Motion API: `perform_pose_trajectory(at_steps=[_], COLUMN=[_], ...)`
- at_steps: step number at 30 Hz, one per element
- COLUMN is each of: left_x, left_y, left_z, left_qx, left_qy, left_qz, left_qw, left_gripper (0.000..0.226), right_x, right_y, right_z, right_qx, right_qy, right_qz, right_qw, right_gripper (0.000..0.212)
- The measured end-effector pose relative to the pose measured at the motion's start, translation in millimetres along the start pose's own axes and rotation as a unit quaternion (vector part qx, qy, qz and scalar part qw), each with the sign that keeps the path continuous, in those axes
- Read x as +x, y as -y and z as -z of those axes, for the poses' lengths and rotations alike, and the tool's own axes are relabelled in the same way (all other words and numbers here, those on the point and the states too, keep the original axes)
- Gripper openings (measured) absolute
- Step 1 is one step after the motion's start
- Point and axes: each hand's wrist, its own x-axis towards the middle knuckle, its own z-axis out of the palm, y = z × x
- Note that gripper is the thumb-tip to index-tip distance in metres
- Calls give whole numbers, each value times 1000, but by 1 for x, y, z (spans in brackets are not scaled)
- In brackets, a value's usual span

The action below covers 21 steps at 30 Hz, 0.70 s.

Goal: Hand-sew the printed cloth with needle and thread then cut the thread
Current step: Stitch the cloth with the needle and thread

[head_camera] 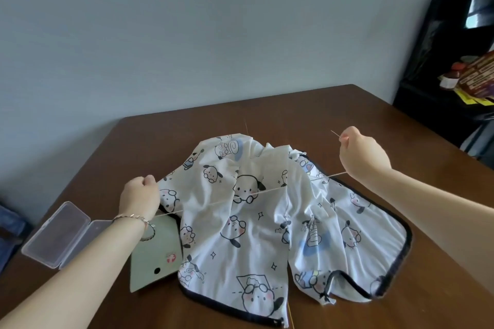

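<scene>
With the printed cloth (pixel 254 235) heaped mid-bench (pixel 294 112), the right hand (pixel 361 153) pinching the needle (pixel 335 134) near the right edge and the left hand (pixel 140 195) fisted, apparently on the thread (pixel 240 196), pull evenly so the stitches snug without puckering.

Only 1 view, head-worn and wide-angle, looks forward and down across the brown table (pixel 294 115) from close above its near edge. Left hand (pixel 139 195) and right hand (pixel 361 155) reach in from the bottom corners; grey wall (pixel 187 21) fills the top.
</scene>
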Motion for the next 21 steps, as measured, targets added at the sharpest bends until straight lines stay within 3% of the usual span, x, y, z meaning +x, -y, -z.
perform_pose_trajectory(at_steps=[4,7,9,11,13,14,15,18,21], left_x=[-38,-84,-115,-141,-154,-156,-156,-149,-142], left_y=[-26,-52,-70,-88,-102,-107,-109,-98,-66], left_z=[-13,-30,-39,-47,-54,-58,-61,-66,-64], left_qx=[1,-39,-176,-342,-448,-467,-461,-295,-93], left_qy=[90,230,368,479,527,532,526,442,322], left_qz=[-57,-122,-110,-46,-20,-37,-68,-217,-307], left_qw=[994,965,906,807,722,705,711,819,891], left_gripper=[30,29,30,29,29,27,24,18,18], right_x=[-2,1,1,-4,-11,-15,-19,-27,-39], right_y=[-11,-16,-15,-12,-9,-8,-8,-10,-12], right_z=[21,46,56,56,52,49,46,36,28], right_qx=[-137,-277,-307,-295,-269,-260,-255,-247,-167], right_qy=[-42,-48,-53,-57,-57,-56,-53,-38,-2], right_qz=[88,128,138,160,185,194,198,202,161], right_qw=[986,951,940,940,944,944,945,947,973], right_gripper=[18,13,10,9,8,8,8,10,18])
